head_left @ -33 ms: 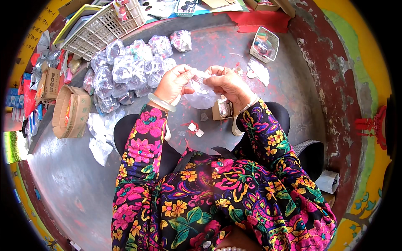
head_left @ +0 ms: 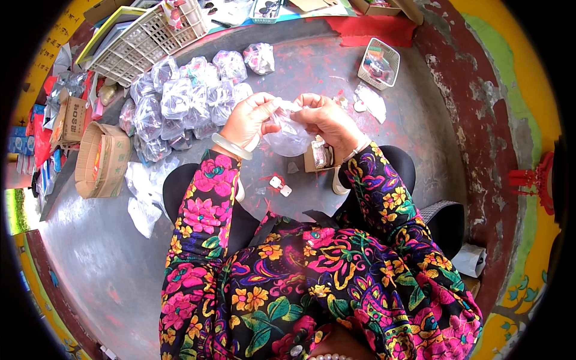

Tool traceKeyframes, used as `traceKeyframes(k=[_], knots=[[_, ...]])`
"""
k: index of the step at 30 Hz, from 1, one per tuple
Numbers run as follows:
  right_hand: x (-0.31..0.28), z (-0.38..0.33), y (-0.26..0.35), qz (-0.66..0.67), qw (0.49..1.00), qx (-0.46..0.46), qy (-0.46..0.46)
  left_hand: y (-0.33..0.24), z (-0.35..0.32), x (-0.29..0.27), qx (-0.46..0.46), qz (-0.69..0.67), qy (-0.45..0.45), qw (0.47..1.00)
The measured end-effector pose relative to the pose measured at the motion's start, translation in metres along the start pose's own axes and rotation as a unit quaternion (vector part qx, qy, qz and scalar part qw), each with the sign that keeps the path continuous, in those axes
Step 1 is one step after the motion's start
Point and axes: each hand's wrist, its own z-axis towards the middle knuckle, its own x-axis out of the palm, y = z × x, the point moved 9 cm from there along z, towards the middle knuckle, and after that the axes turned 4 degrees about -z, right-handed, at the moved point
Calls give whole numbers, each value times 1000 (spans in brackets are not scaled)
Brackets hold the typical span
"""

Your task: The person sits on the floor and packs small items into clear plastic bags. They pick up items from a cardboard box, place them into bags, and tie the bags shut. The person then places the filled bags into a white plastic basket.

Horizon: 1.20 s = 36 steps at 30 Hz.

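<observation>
Between my two hands hangs a clear plastic bag (head_left: 287, 139), its top edge bunched up at my fingertips. My left hand (head_left: 247, 121) pinches one side of that edge. The other side is pinched by my right hand (head_left: 331, 123). Whether the bag holds anything cannot be made out. Just below my right hand, a small open cardboard box (head_left: 311, 161) stands on the floor with small packed pieces inside. Two small white tags (head_left: 281, 186) with red string lie on the floor between my feet.
Many filled clear bags (head_left: 174, 99) are heaped at the far left. A cardboard carton (head_left: 108, 161) and loose plastic bags (head_left: 144, 198) lie left of me. A white basket (head_left: 379, 63) stands far right, near a crumpled white bag (head_left: 372, 103). A large crate (head_left: 147, 45) leans behind the heap.
The plastic bag has shifted slightly and its folds look different between my fingers. Both hands stay in nearly the same place.
</observation>
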Motion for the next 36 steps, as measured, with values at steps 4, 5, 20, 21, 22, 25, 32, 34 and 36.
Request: traceKeyframes(k=[4,5,20,21,22,25,32,34,36], knots=[[1,-2,4,-3,1000,-17,-18,10,4,-3,-14,-50,23,998],[0,-3,6,-20,999,-25,-31,12,5,-3,-17,-48,29,998],[-8,0,11,-184,978,-58,-82,10,6,-12,18,49,-29,998],[-8,1,9,-185,978,-50,-82,9,5,-11,23,60,-30,997],[-8,1,10,-194,976,-54,-86,7,4,-10,29,71,-32,997],[-11,0,15,-229,963,-91,-109,5,3,-5,30,103,-31,994],[-9,-5,30,-377,890,-165,-195,24,4,-3,-33,59,5,998],[-6,-7,34,-423,859,-198,-210,29,4,-2,-57,41,19,997],[-2,-11,39,-466,822,-232,-229,33,4,-1,-73,26,28,997]])
